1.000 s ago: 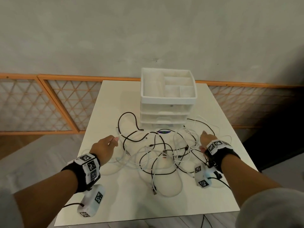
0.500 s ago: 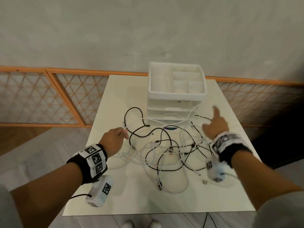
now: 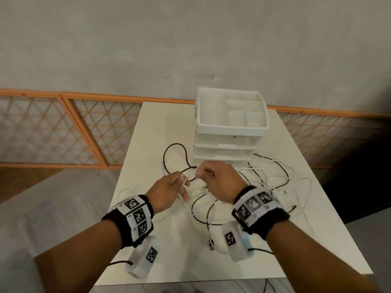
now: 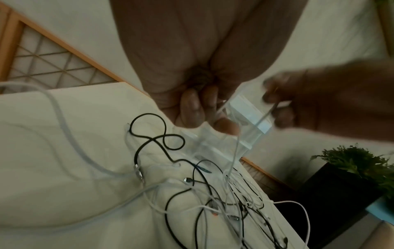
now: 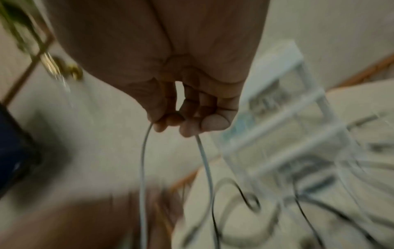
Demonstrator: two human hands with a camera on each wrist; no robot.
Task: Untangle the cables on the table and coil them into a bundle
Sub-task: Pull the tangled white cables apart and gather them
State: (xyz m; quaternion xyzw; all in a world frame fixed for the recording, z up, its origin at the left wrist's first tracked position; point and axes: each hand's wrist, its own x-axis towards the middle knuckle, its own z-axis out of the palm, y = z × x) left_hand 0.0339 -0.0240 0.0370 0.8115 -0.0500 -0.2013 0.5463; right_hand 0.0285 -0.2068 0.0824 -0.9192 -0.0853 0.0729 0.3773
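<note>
A tangle of black and white cables (image 3: 262, 182) lies on the white table (image 3: 148, 132) in front of the drawer unit. My left hand (image 3: 169, 187) is raised over the tangle's left side and pinches a white cable (image 3: 185, 183) in curled fingers (image 4: 192, 109). My right hand (image 3: 213, 178) has come close beside it and grips the same white cable (image 5: 142, 160), which hangs from its fingers (image 5: 192, 124) as a loop. A black cable loop (image 3: 175, 157) lies on the table just behind both hands. The wrist views are blurred.
A white plastic drawer unit (image 3: 230, 127) with an open compartment tray on top stands at the table's far middle. An orange lattice screen (image 3: 63, 127) runs along the wall. A potted plant (image 4: 358, 161) stands on the floor to the right of the table.
My right hand swung from the right side of the tangle across to the left hand and took hold of the white cable. The left hand lifted slightly, still holding it.
</note>
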